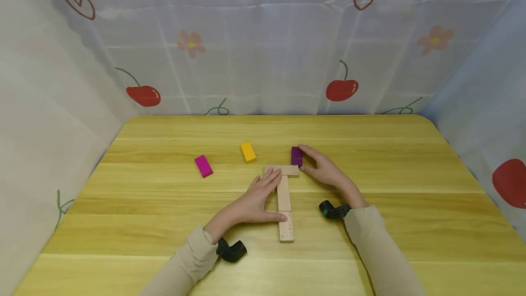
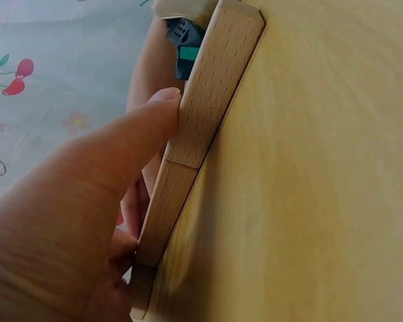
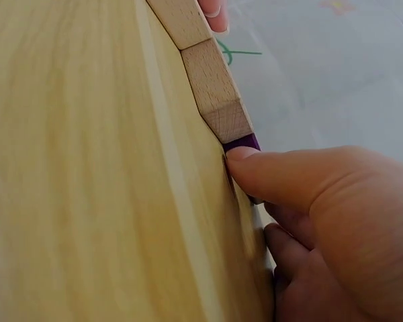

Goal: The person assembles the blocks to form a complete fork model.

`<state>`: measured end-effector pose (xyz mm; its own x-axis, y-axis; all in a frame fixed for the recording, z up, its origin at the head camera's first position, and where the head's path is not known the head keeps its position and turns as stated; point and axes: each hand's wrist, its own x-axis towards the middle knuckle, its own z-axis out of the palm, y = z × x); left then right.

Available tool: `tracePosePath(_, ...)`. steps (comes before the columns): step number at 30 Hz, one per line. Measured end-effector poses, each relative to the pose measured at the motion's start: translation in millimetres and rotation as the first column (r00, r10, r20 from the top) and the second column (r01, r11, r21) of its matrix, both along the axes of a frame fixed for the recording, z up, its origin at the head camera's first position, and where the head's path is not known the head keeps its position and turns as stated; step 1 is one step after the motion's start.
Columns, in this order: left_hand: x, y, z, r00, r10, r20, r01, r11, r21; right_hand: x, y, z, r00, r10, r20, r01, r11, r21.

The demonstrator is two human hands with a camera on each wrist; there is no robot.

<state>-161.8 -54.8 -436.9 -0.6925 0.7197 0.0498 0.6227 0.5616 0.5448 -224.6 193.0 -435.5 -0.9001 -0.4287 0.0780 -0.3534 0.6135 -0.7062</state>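
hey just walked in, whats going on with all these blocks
A person's left hand rests on plain wooden blocks that lie in a T shape on the table. The right hand holds a purple block with its thumb and fingers, at the far side of the T's crossbar, by its right end. A yellow block and a pink block lie apart, off to the left, with neither hand on them.

Head view's pretty bright and evenly lit, with a soft sheen on the near part of the table (image 1: 267,273). Both wrist views come out dimmer and softer; in the left one a blurry shadow sits beside the blocks (image 2: 211,87) and the curtain (image 2: 40,134) looks hazy.
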Motion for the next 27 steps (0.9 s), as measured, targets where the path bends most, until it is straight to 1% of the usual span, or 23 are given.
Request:
tracePosePath(4,0.5,0.3,-0.6,1.000,-0.001,0.002,0.001,1.000,0.004,3.7,5.4,-3.5,1.000,0.000,-0.024,-0.001,0.999,-0.049)
tracePosePath(6,0.3,0.7,-1.4,1.000,-0.004,0.004,0.004,1.000,0.010,6.8,8.9,-4.6,1.000,-0.001,-0.021,0.000,0.997,-0.074)
tracePosePath(10,0.0,1.5,-3.0,1.000,-0.007,0.008,0.007,1.000,0.015,14.9,13.8,-3.9,1.000,-0.013,0.024,0.016,0.994,-0.106)
tracePosePath(15,0.6,1.2,-2.5,1.000,-0.002,0.008,0.002,1.000,0.010,33.7,13.7,1.7,0.997,-0.015,0.076,0.019,0.998,-0.053)
tracePosePath(18,1.0,0.1,-1.3,1.000,0.006,0.008,-0.006,1.000,0.004,47.6,8.7,6.2,0.998,0.009,0.065,-0.008,1.000,-0.017)
tracePosePath(20,1.1,-0.6,-1.0,1.000,0.010,0.007,-0.010,1.000,0.001,56.6,2.8,9.3,0.999,0.033,0.042,-0.033,0.999,-0.004)
tracePosePath(22,1.1,-0.9,-0.6,1.000,0.014,0.005,-0.014,1.000,0.001,65.2,-3.9,12.2,0.997,0.074,0.021,-0.074,0.997,0.003)
tracePosePath(25,0.9,-0.8,-0.8,1.000,0.017,0.002,-0.017,1.000,0.007,76.2,-14.0,14.6,0.990,0.142,0.024,-0.142,0.990,-0.001)
tracePosePath(27,0.9,-0.4,-1.1,1.000,0.019,-0.001,-0.019,1.000,0.015,81.4,-19.3,14.6,0.985,0.171,0.027,-0.171,0.985,-0.001)
